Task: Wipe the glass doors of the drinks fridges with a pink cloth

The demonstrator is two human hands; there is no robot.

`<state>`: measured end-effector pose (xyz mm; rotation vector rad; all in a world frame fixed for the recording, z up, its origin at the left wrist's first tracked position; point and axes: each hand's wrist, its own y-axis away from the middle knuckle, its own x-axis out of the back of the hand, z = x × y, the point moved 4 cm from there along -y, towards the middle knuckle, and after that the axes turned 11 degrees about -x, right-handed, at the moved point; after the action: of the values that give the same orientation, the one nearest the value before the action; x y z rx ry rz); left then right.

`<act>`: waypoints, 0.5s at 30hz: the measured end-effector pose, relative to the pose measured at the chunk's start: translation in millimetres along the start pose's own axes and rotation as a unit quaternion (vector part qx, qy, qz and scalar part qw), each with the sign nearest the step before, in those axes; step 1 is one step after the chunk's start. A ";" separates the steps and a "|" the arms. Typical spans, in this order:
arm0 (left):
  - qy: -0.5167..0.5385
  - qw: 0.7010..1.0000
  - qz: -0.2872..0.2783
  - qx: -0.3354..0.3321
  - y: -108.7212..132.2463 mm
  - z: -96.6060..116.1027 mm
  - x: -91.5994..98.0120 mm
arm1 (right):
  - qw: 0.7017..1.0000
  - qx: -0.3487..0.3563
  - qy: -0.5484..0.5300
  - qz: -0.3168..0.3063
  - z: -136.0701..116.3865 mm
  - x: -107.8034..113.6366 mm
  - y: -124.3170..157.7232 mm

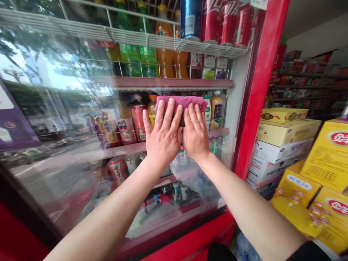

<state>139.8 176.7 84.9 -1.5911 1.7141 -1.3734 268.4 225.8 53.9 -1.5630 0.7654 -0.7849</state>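
Head view. Shopfront, with shelving dim at right and trees mirrored at left in the glass door point(67, 174) of a drinks fridge.

Pink cloth point(187, 101): roughly mid-height on the glass door, partly beneath the fingers of 2 hands, upper edge showing above the fingertips. Left hand point(163, 134): flat, fingers fanned upward, not clenched, palm side to cloth and glass. Right hand point(195, 132): likewise flat, fingers straight and closer together, no grip visible. Just beside each other; thumb contact unclear. Probably laid flat to spread pressure evenly, with the cloth folded for a thicker pad (inference).

Behind the glass: green bottles point(129, 54) and orange bottles point(165, 54), upright in rows, likely for visible labels. On the wire rack point(130, 38): 1 blue can point(191, 18) and 3 red cans point(213, 21), presumably held back by the rail.

Materials: cloth soft, matte, creased at the right end; glass smooth and reflective; bottles glossy, tapered; cans cylindrical, metallic; door frame point(261, 90) shiny red. At right, stacked boxes point(285, 132) and yellow cartons point(327, 152): rectangular, printed, apparently cardboard, stacked perhaps to save floor space.
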 end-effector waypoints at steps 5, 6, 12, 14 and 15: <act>-0.005 0.999 -0.046 -0.003 58.9 36.0 -15.4 | 1.000 -0.010 0.006 -0.006 6.4 4.8 75.3; -0.008 0.998 -0.062 -0.008 73.5 44.5 -17.7 | 1.000 -0.014 0.006 -0.014 7.9 6.8 94.6; 0.009 0.987 -0.153 -0.054 131.4 74.5 -24.5 | 0.994 -0.061 0.012 -0.095 19.5 17.0 177.2; 0.013 0.984 -0.166 -0.066 121.7 71.4 -23.8 | 0.992 -0.064 0.017 -0.106 23.5 17.5 170.0; 0.013 0.984 -0.164 -0.073 110.5 68.3 -22.7 | 0.992 -0.062 0.021 -0.103 25.8 17.7 158.8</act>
<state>147.3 156.3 -45.2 -2.0196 1.6530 -1.4489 291.9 206.7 -105.1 -1.7633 0.7007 -0.9374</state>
